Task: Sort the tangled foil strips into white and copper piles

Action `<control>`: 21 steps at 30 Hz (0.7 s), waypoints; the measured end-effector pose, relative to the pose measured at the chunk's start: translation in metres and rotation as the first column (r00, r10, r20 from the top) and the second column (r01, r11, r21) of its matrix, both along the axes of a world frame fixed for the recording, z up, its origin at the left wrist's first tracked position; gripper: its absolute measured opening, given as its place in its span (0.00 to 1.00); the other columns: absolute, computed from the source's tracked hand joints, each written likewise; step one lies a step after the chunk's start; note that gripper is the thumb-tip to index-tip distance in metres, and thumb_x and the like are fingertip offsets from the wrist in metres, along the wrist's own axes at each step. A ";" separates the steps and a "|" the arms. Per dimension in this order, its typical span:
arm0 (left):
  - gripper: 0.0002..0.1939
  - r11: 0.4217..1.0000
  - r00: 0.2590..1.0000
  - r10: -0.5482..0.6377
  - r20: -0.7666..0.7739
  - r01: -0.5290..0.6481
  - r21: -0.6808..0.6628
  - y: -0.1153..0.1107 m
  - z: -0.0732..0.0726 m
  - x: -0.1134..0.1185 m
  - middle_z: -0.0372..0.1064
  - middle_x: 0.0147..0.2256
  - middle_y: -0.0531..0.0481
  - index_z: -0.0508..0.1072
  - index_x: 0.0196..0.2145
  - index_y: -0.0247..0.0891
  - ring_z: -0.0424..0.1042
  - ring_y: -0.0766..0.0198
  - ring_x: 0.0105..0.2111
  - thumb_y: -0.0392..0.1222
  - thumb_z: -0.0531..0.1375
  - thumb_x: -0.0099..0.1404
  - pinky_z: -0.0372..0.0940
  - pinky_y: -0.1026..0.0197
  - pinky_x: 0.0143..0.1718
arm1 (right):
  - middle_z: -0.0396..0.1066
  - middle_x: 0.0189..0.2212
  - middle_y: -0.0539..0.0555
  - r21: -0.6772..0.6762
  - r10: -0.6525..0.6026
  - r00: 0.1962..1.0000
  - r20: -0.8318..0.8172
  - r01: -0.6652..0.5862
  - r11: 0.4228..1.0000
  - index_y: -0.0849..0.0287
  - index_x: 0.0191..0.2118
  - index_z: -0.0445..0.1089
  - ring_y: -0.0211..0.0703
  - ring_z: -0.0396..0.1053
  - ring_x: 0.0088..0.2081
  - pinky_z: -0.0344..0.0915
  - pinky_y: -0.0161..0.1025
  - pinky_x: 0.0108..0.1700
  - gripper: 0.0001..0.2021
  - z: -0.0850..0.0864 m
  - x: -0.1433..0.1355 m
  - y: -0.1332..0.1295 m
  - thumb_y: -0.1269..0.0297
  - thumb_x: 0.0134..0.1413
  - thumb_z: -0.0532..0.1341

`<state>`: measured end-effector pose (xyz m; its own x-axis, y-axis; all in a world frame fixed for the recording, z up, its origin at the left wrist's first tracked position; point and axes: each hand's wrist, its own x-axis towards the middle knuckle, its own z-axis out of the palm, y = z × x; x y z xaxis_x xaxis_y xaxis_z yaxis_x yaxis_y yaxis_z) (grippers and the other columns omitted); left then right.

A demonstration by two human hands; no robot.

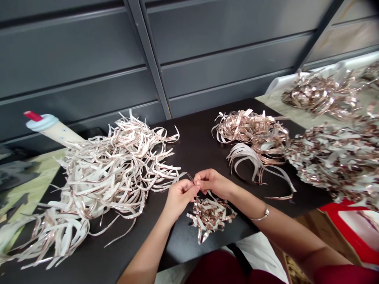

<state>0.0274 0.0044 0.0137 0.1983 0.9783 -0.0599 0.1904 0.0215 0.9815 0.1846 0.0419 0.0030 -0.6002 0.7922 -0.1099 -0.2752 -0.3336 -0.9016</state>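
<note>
At the middle of the black table, my left hand [181, 194] and my right hand [213, 183] meet fingertip to fingertip. Both are closed in a pinch on a thin foil strip [189, 177], whose dark end pokes up between them; the rest is hidden by my fingers. Just below hangs or lies a small bunch of crinkled rose-gold and white foil strips [211, 215]; whether it joins the pinched strip I cannot tell. Left of my hands spreads a large heap of white and rose-gold strips [109, 173]. A smaller bundle of strips [248, 126] lies beyond my right hand.
Loose curved strips [245, 154] lie right of centre on the black table [195, 138]. A big crinkled foil pile [340, 157] covers the right end, with another foil heap [322, 94] behind. A white cup-like roll [59, 130] leans at left. Grey panels [225, 51] stand behind.
</note>
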 end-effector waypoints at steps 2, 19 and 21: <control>0.15 0.999 0.999 -0.035 0.005 0.035 -0.013 0.000 0.001 -0.001 0.66 0.18 0.55 0.68 0.21 0.37 0.64 0.69 0.18 0.50 0.60 0.58 0.60 0.66 0.21 | 0.63 0.15 0.46 -0.061 0.037 0.998 -0.047 -0.040 0.997 0.65 0.22 0.69 0.29 0.58 0.19 0.54 0.27 0.20 0.18 -0.002 0.002 0.002 0.54 0.36 0.71; 0.09 0.806 0.937 0.149 -0.317 0.070 0.587 -0.004 -0.002 0.000 0.71 0.39 0.46 0.66 0.25 0.37 0.71 0.63 0.39 0.32 0.52 0.63 0.64 0.62 0.41 | 0.72 0.29 0.57 0.251 -0.083 0.996 0.034 0.072 0.965 0.65 0.32 0.74 0.40 0.70 0.30 0.66 0.33 0.28 0.27 0.002 0.019 0.009 0.40 0.49 0.58; 0.09 0.770 0.924 0.159 -0.347 0.104 0.630 -0.006 -0.005 0.001 0.71 0.40 0.45 0.66 0.26 0.37 0.71 0.63 0.40 0.31 0.52 0.63 0.64 0.62 0.41 | 0.70 0.25 0.53 0.393 -0.191 0.969 0.158 0.116 0.912 0.64 0.27 0.71 0.37 0.66 0.26 0.63 0.32 0.27 0.25 0.001 0.014 0.005 0.41 0.43 0.62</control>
<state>0.0286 -0.0011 0.0092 0.2630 0.8217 0.5056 0.5388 -0.5598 0.6295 0.1983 0.0472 0.0038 -0.4658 0.8771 0.1171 -0.1073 0.0754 -0.9914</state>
